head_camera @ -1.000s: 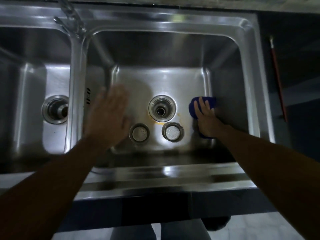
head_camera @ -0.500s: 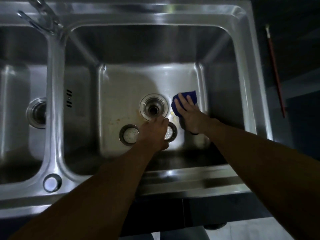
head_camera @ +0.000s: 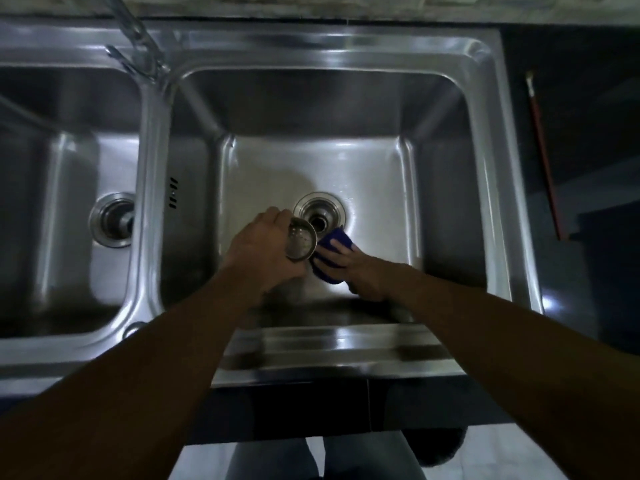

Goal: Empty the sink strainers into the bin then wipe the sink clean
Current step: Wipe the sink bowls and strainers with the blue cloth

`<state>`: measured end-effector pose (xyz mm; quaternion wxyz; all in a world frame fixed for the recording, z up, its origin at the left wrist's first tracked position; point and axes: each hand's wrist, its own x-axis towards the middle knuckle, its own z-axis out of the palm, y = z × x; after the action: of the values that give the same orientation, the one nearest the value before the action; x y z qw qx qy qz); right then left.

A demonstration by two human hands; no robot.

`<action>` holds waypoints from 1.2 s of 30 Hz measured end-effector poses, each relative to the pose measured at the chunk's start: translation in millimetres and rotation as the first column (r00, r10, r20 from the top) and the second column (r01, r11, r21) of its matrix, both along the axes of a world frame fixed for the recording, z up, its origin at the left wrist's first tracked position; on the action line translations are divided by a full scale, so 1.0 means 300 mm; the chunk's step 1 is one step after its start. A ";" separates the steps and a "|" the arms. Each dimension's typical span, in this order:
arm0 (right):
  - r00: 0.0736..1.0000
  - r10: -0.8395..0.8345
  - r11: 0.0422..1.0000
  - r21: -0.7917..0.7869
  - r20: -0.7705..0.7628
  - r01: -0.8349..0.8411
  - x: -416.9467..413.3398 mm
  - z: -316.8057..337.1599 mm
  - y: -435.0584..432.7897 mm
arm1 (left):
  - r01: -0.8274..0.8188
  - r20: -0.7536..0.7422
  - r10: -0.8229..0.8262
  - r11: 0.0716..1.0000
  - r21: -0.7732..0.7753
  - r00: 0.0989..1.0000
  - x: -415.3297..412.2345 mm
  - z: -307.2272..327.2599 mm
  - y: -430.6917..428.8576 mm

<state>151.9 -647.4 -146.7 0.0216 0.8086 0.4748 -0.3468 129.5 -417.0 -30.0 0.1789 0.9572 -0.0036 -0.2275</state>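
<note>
My left hand [head_camera: 263,251] holds a round metal sink strainer [head_camera: 302,243] lifted off the floor of the right steel basin [head_camera: 446,209], just in front of the open drain [head_camera: 319,213]. My right hand [head_camera: 356,271] presses a blue cloth [head_camera: 329,263] flat on the basin floor, right of the strainer and just below the drain. The other strainer is hidden, probably under my left hand or arm. The left basin's drain [head_camera: 112,220] is open too.
A faucet [head_camera: 136,39] rises from the divider between the two basins. The left basin [head_camera: 48,202] lies to the left. A thin red-handled stick [head_camera: 543,154] lies on the dark counter at the right. The sink's front rim [head_camera: 332,344] runs under my forearms.
My left hand reached the right-hand strainer, closed on it and lifted it. My right hand slid the blue cloth left, from the basin's right wall to just below the drain.
</note>
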 end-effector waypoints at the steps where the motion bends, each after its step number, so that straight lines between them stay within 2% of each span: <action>1: 0.999 0.038 0.999 0.005 -0.014 -0.038 -0.006 -0.002 0.007 | -0.001 -0.002 0.001 1.000 0.000 1.000 -0.003 0.011 0.005; 5: 0.977 0.187 0.981 -0.038 -0.103 -0.192 -0.002 0.010 -0.077 | 0.001 -0.006 -0.001 1.000 0.002 1.000 -0.014 0.035 0.016; 8: 0.967 0.244 0.955 -0.152 -0.081 -0.253 0.057 0.039 -0.189 | -0.017 0.013 0.017 1.000 -0.014 1.000 -0.009 0.035 0.015; 9: 0.980 0.197 0.959 -0.198 -0.042 -0.201 0.074 0.048 -0.215 | -0.016 0.017 0.017 1.000 -0.020 1.000 -0.007 0.032 0.011; 11: 0.993 -0.044 0.963 -0.261 0.105 0.071 0.115 0.066 -0.233 | -0.014 0.020 0.014 0.999 -0.029 1.000 -0.007 0.021 -0.001; 13: 0.928 -0.280 0.895 -0.282 0.247 0.345 0.162 0.088 -0.205 | -0.012 0.020 0.013 0.999 -0.039 1.000 -0.012 0.007 -0.017; 15: 0.876 -0.390 0.841 -0.278 0.282 0.464 0.195 0.107 -0.171 | -0.009 0.021 0.010 0.999 -0.038 1.000 -0.013 -0.006 -0.029; 17: 0.870 -0.430 0.819 -0.302 0.241 0.488 0.191 0.123 -0.157 | -0.001 0.015 0.001 0.999 -0.039 1.000 -0.012 -0.014 -0.033; 19: 0.893 -0.393 0.827 -0.341 0.221 0.448 0.159 0.139 -0.157 | 0.000 0.009 0.000 0.999 -0.043 1.000 -0.009 -0.017 -0.036; 22: 0.979 -0.113 0.883 -0.434 0.172 0.178 0.084 0.150 -0.169 | -0.010 -0.004 0.010 0.999 -0.050 1.000 -0.003 -0.018 -0.044; 24: 0.999 -0.020 0.924 -0.381 0.039 0.033 0.030 0.145 -0.173 | -0.023 -0.004 0.023 0.997 -0.068 1.000 0.002 -0.017 -0.052; 25: 0.996 -0.071 0.945 -0.324 -0.050 0.051 0.010 0.146 -0.167 | -0.029 -0.005 0.028 0.996 -0.081 1.000 0.004 -0.014 -0.056; 27: 0.944 -0.270 0.949 -0.218 -0.190 0.228 -0.012 0.158 -0.144 | -0.044 -0.013 0.043 0.993 -0.111 0.999 0.008 -0.008 -0.067; 29: 0.853 -0.442 0.897 -0.138 -0.276 0.420 -0.008 0.181 -0.115 | -0.052 -0.014 0.051 0.990 -0.128 0.999 0.011 0.001 -0.082; 31: 0.656 -0.603 0.760 -0.079 -0.453 0.645 0.000 0.196 -0.099 | -0.048 -0.003 0.048 0.989 -0.137 0.999 0.015 0.013 -0.097; 32: 0.455 -0.678 0.593 -0.063 -0.577 0.802 0.003 0.207 -0.092 | -0.045 0.005 0.046 0.989 -0.144 0.999 0.019 0.019 -0.104; 33: 0.210 -0.706 0.360 -0.087 -0.676 0.929 0.005 0.218 -0.083 | -0.043 0.015 0.046 0.987 -0.155 0.999 0.024 0.026 -0.112; 34: -0.003 -0.688 0.140 -0.138 -0.725 0.980 0.011 0.226 -0.074 | -0.041 0.024 0.045 0.985 -0.169 0.999 0.030 0.033 -0.120; 35: -0.169 -0.634 -0.029 -0.194 -0.754 0.980 0.018 0.228 -0.066 | -0.036 0.034 0.043 0.982 -0.184 0.999 0.035 0.041 -0.129; 36: -0.280 -0.563 -0.139 -0.245 -0.778 0.960 0.025 0.229 -0.056 | -0.025 0.043 0.034 0.980 -0.195 0.998 0.040 0.048 -0.138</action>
<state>159.4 -664.1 -78.0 -0.6255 0.6467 -0.2157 -0.3796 141.4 -458.5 -15.7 0.2749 0.9401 -0.0157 -0.2011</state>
